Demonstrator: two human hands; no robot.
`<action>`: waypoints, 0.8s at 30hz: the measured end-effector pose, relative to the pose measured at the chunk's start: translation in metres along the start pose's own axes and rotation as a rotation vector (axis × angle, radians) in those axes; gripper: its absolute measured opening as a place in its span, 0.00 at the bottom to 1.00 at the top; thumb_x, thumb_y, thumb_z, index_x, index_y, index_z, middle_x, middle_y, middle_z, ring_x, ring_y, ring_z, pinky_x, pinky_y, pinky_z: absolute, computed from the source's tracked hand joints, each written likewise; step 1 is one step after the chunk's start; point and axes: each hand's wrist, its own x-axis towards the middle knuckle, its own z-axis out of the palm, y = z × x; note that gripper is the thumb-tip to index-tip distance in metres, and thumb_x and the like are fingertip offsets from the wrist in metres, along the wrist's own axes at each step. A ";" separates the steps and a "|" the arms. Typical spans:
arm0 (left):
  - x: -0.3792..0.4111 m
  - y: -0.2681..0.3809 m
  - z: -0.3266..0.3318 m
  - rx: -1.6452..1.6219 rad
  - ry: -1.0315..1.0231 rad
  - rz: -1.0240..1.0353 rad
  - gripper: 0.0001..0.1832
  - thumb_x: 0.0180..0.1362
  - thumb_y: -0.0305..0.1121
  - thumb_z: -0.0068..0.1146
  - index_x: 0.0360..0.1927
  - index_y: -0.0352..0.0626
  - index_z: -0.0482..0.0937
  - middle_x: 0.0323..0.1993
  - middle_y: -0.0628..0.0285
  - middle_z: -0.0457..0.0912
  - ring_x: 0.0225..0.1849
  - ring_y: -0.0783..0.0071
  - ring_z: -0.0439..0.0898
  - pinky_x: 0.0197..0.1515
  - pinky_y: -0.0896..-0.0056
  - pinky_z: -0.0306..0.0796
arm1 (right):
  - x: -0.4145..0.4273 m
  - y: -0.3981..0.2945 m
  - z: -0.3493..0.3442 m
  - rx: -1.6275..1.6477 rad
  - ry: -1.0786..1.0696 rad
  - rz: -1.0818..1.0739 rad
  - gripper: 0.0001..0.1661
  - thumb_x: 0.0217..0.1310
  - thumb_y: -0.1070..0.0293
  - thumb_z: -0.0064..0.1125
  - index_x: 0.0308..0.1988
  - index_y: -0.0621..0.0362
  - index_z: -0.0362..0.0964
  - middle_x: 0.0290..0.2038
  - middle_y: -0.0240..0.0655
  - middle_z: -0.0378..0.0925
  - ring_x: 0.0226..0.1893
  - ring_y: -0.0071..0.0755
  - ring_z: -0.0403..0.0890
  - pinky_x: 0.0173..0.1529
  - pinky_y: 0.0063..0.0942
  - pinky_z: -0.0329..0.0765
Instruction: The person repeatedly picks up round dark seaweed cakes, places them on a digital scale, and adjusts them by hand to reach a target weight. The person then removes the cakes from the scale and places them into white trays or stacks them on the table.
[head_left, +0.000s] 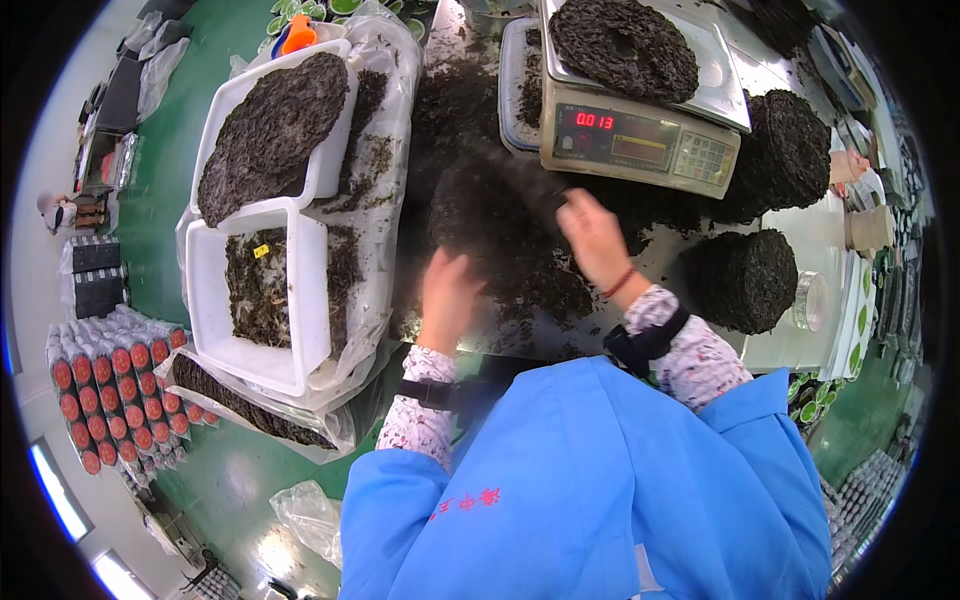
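Note:
A round cake of dark dried seaweed (480, 199), smeared by motion, is in front of me over the worktop. My right hand (598, 238) pinches dark seaweed at its right side, fingertips partly lost in the blur. At the near left edge is my left hand (450, 292), also blurred; whether it grips or only touches the cake does not show. Loose seaweed crumbs (544, 296) cover the metal worktop (487, 341) beneath. Beyond my right hand, a digital scale (637, 142) with lit red digits carries another seaweed cake (624, 49) on its steel pan.
Two white plastic bins (311, 375) stand at left, one topped by seaweed cakes (277, 127), the other holding seaweed pieces (259, 292). Stacked seaweed cakes (742, 281) rise at right beside a roll of clear tape (811, 300). A shallow tray (517, 131) sits left of the scale.

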 end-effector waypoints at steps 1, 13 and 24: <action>0.001 0.004 -0.008 0.021 -0.001 0.053 0.17 0.64 0.25 0.42 0.55 0.46 0.71 0.54 0.62 0.78 0.53 0.65 0.77 0.52 0.54 0.73 | 0.000 -0.007 -0.014 -0.066 0.216 -0.155 0.23 0.67 0.60 0.52 0.50 0.72 0.69 0.34 0.46 0.80 0.32 0.32 0.77 0.39 0.27 0.74; -0.049 0.066 0.030 0.323 -0.099 0.577 0.16 0.61 0.14 0.39 0.37 0.42 0.79 0.73 0.57 0.54 0.73 0.61 0.55 0.73 0.57 0.50 | -0.036 -0.044 -0.068 0.829 0.037 0.276 0.19 0.70 0.72 0.44 0.57 0.64 0.65 0.51 0.36 0.76 0.50 0.27 0.77 0.55 0.27 0.74; -0.066 0.081 0.053 -0.170 -0.019 0.199 0.29 0.62 0.25 0.46 0.68 0.38 0.59 0.67 0.56 0.64 0.62 0.62 0.70 0.63 0.60 0.67 | -0.017 -0.049 -0.026 1.090 -0.190 0.348 0.17 0.71 0.70 0.42 0.56 0.61 0.67 0.46 0.32 0.78 0.47 0.24 0.78 0.49 0.23 0.76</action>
